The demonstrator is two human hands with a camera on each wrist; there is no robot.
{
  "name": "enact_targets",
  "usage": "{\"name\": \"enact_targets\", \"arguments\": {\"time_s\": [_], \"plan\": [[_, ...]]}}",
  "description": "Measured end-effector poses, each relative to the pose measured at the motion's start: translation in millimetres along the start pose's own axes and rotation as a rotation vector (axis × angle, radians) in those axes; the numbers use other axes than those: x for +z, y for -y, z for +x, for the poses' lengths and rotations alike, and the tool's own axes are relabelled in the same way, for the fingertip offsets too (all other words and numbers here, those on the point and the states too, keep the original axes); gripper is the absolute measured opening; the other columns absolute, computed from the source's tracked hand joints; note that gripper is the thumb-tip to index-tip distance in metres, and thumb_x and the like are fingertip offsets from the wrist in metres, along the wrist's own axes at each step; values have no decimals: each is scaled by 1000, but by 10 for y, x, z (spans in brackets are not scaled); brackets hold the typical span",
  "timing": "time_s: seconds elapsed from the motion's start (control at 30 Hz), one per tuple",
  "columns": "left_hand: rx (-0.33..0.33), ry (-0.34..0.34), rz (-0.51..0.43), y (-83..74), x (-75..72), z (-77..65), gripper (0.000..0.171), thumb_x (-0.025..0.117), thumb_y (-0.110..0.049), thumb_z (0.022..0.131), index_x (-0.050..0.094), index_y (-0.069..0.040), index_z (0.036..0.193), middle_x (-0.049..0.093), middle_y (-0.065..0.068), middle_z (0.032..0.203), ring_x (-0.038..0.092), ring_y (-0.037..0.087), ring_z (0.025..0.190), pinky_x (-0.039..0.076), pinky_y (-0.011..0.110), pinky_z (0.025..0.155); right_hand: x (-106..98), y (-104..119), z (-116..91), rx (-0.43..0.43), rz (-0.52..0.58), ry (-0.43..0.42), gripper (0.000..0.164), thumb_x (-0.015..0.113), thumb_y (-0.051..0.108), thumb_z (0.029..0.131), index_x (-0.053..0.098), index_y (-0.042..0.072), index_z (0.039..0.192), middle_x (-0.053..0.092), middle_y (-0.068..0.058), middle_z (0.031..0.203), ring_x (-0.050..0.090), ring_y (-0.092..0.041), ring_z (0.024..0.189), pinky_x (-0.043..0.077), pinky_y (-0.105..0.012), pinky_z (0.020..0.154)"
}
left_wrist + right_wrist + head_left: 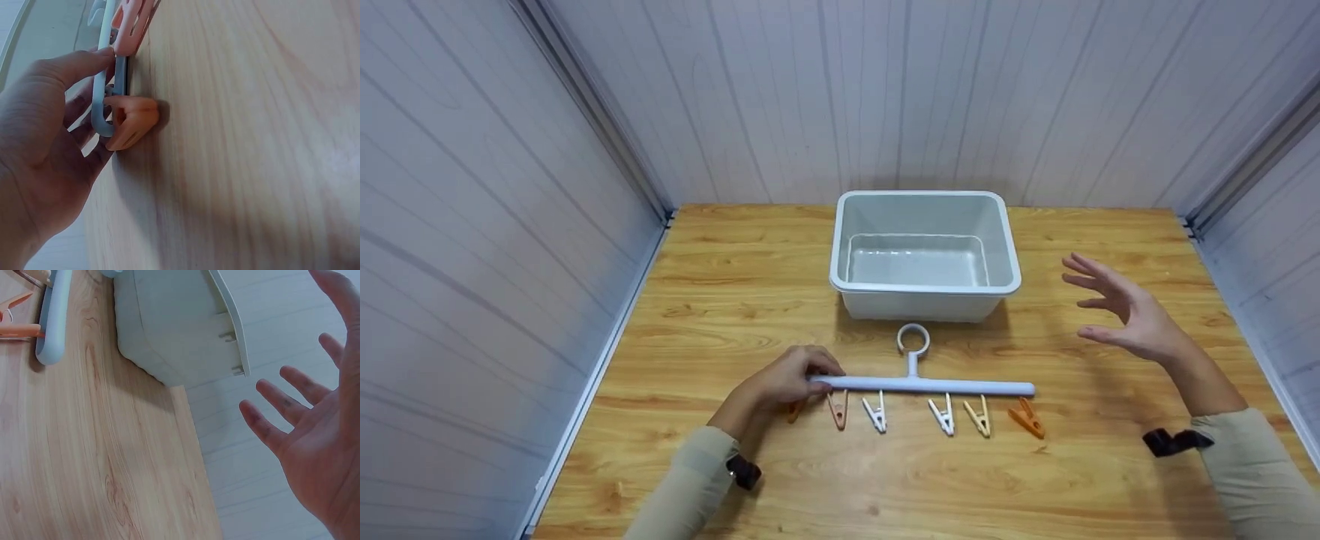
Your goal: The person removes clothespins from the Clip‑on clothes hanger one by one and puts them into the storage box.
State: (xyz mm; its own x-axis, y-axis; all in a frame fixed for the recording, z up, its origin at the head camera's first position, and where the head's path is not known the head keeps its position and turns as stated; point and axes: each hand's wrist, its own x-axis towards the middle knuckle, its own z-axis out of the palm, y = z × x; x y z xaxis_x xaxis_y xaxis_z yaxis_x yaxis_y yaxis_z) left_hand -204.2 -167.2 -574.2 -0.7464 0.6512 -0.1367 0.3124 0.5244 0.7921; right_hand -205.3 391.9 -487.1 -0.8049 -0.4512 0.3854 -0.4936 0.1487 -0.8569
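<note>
Head view. Hanger [922, 385], one, blue-white: bar parallel to the table's [720, 300] back edge, hook ring towards that edge. Bin [922, 288], one, off-white: behind the hanger, near the middle of the back edge. Clips, six, left to right: left-end orange clip [795, 410], partly covered; pink clip [840, 412]; left white clip [875, 412]; right white clip [942, 416]; yellow clip [979, 418]; right-end orange clip [1027, 418]. All lie on the bar's near-edge side, presumably because they are attached along its underside. Left hand [795, 373]: pinches the bar's left end, probably to steady it. Right hand [1136, 319]: raised towards the table's right edge, holding nothing.

Left wrist view. Thumb on the near face of the bar, fingers curled behind; left-end orange clip just beside the grip, pink clip beyond. Whether the bar is slightly lifted: cannot tell.

Right wrist view. Palm exposed, fingers spread wide and lightly bent, well apart from bin and hanger.
</note>
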Motion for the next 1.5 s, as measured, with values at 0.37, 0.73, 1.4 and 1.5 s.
{"name": "enact_targets", "arguments": {"time_s": [0.37, 0.73, 1.4, 1.5], "plan": [[-105, -13, -203, 16, 6, -43, 26, 69, 4, 98, 83, -5, 119, 78, 14, 111, 64, 11, 65, 51, 23, 48, -31, -27, -20, 68, 2, 4, 101, 70, -28, 84, 29, -6, 174, 46, -7, 180, 54, -6, 158, 53, -18, 114], [-190, 9, -326, -16, -26, -97, 27, 63, 5, 97, 77, -6, 117, 74, 12, 106, 51, 15, 45, 43, 28, 37, 33, -29, -27, 19, -47, -30, 97, 73, -25, 85, 36, -5, 172, 51, 4, 177, 57, -7, 156, 55, -16, 110], [-74, -139, -219, -31, -100, -191, 23, 69, 2, 92, 80, -1, 112, 78, 15, 110, 66, 15, 97, 55, 24, 87, -57, 128, 34, 8, -83, -20, 100, 74, -27, 82, 35, -6, 172, 52, 4, 176, 55, -5, 156, 53, -14, 111], [-47, -147, -210, -36, -131, -215, 21, 70, 3, 92, 80, 1, 111, 78, 19, 111, 66, 14, 97, 55, 23, 87, -72, 131, 42, -12, -71, -10, 100, 73, -28, 82, 35, -7, 172, 52, 5, 176, 55, -4, 157, 53, -14, 111]]}}
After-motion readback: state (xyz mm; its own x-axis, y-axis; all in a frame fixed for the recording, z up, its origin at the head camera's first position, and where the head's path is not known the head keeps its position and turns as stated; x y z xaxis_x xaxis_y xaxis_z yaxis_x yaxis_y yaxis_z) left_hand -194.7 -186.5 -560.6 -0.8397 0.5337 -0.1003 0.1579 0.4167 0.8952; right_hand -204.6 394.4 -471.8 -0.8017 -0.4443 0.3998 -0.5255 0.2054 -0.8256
